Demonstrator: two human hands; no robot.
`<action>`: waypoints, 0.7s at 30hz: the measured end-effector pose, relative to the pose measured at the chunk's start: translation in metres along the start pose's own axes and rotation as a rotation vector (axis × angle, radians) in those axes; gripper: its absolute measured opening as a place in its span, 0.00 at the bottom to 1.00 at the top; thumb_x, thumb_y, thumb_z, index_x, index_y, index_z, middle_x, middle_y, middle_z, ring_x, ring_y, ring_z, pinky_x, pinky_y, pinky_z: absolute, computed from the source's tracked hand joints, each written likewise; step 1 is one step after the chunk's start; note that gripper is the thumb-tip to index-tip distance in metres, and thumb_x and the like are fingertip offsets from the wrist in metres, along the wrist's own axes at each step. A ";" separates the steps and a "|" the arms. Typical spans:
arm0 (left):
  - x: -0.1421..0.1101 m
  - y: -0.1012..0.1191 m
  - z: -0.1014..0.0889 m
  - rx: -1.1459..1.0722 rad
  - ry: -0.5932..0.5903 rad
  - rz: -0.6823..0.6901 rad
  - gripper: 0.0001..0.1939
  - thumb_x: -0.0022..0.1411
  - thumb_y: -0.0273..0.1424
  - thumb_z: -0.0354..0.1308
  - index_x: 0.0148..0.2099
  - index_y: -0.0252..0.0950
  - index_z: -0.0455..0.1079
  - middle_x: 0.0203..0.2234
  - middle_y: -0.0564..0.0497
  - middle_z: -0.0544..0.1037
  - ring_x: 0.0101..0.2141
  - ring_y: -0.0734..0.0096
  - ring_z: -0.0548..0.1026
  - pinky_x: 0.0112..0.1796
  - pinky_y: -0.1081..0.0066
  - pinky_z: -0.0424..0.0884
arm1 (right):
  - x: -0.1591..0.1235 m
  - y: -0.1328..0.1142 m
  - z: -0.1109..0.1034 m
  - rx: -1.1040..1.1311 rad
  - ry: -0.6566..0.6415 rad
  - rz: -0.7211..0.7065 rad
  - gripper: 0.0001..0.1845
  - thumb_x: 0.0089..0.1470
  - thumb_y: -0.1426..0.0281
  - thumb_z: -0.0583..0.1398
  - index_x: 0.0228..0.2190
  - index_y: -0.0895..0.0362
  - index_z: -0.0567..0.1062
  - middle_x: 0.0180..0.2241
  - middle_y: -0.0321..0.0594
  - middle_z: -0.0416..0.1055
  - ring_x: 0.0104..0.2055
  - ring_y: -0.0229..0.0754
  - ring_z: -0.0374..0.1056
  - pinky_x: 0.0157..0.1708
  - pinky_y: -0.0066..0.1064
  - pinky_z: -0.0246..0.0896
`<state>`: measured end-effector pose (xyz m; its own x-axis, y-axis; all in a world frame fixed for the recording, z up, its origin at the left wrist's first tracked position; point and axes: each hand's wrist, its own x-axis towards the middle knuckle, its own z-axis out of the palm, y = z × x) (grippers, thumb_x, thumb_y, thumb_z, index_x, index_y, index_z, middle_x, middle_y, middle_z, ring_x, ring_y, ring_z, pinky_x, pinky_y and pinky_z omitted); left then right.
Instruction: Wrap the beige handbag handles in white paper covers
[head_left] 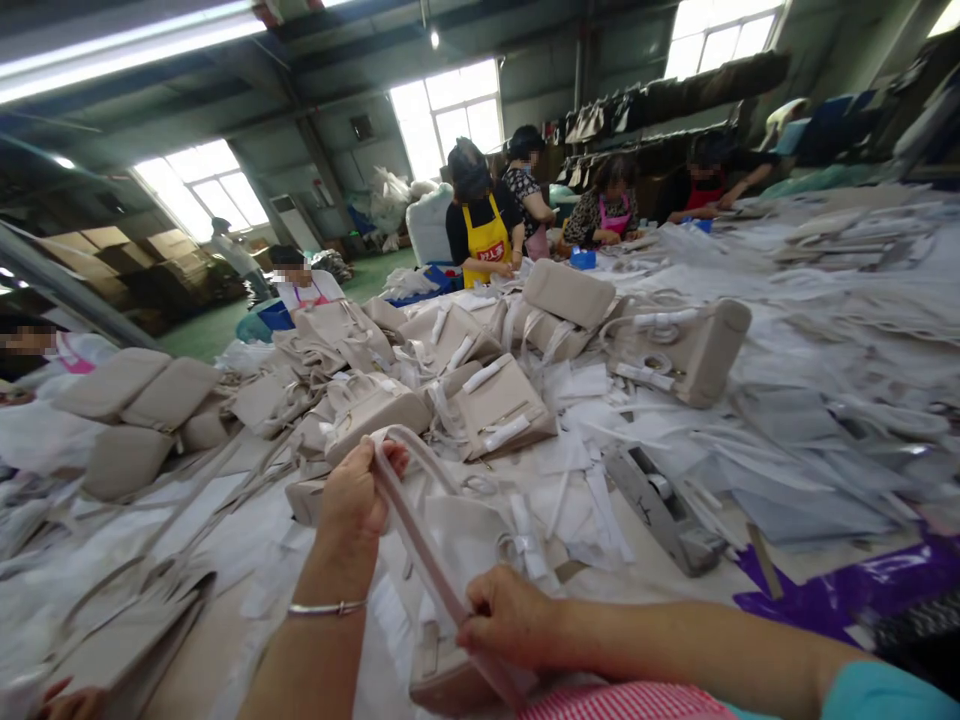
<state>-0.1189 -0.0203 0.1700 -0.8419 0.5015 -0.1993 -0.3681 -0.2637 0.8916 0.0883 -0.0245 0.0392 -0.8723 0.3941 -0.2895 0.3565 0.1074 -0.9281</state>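
A long beige bag strap [420, 545] runs slanting between my two hands. My left hand [360, 492] is raised, its fingers closed around the strap's upper bend. Lower down and closer to my body, my right hand [506, 615] grips the same strap in a fist. Beneath the strap lies a beige handbag [469, 535], partly hidden by my right hand and the strap, with white wrapping on its fittings. Just beyond my left hand sits another beige handbag [382, 415]. A further handbag [502, 405] with white-wrapped parts leans in the pile.
A grey tape dispenser [664, 510] lies on the paper-strewn table to the right, near purple plastic [862, 585]. Many beige bags are heaped ahead. At lower left, another person's hand [75, 703] is beside a bag [139, 645]. Several co-workers, one in a yellow apron [487, 240], are across the table.
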 end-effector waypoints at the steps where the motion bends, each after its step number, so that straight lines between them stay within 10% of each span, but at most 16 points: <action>1: -0.002 -0.004 -0.002 0.014 -0.063 -0.023 0.12 0.64 0.32 0.53 0.35 0.29 0.74 0.25 0.46 0.80 0.29 0.66 0.80 0.35 0.64 0.78 | 0.001 0.000 -0.002 0.008 0.009 -0.002 0.09 0.42 0.67 0.66 0.18 0.59 0.75 0.16 0.29 0.63 0.21 0.33 0.56 0.20 0.25 0.44; 4: -0.025 -0.029 -0.024 0.116 -0.284 -0.123 0.22 0.63 0.46 0.53 0.46 0.32 0.74 0.41 0.40 0.81 0.43 0.61 0.78 0.40 0.66 0.76 | 0.007 -0.005 -0.013 0.065 0.057 -0.028 0.09 0.42 0.67 0.66 0.18 0.59 0.74 0.16 0.30 0.64 0.21 0.33 0.57 0.20 0.25 0.45; 10: -0.099 -0.084 -0.082 0.712 -0.476 -0.255 0.23 0.53 0.48 0.63 0.43 0.34 0.77 0.27 0.48 0.80 0.31 0.64 0.76 0.32 0.70 0.70 | 0.038 -0.017 -0.035 0.290 0.129 -0.108 0.11 0.45 0.69 0.63 0.17 0.60 0.71 0.16 0.29 0.60 0.21 0.32 0.54 0.22 0.25 0.45; 18: -0.106 -0.079 -0.085 0.832 -0.273 -0.157 0.16 0.55 0.44 0.61 0.30 0.35 0.77 0.15 0.56 0.71 0.19 0.75 0.64 0.21 0.75 0.58 | 0.048 -0.036 -0.022 0.204 0.177 -0.308 0.10 0.46 0.68 0.63 0.18 0.58 0.73 0.28 0.36 0.69 0.36 0.38 0.63 0.36 0.27 0.57; 21: -0.105 -0.071 -0.090 0.796 -0.159 -0.064 0.18 0.56 0.46 0.61 0.33 0.35 0.77 0.17 0.53 0.75 0.19 0.75 0.66 0.21 0.76 0.60 | 0.033 -0.038 -0.023 0.198 0.145 -0.144 0.13 0.53 0.62 0.60 0.24 0.58 0.74 0.27 0.38 0.70 0.32 0.37 0.64 0.30 0.26 0.56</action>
<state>-0.0398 -0.1281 0.0908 -0.7410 0.6223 -0.2525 0.0279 0.4043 0.9142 0.0536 0.0054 0.0699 -0.8471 0.5159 -0.1275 0.1474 -0.0023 -0.9891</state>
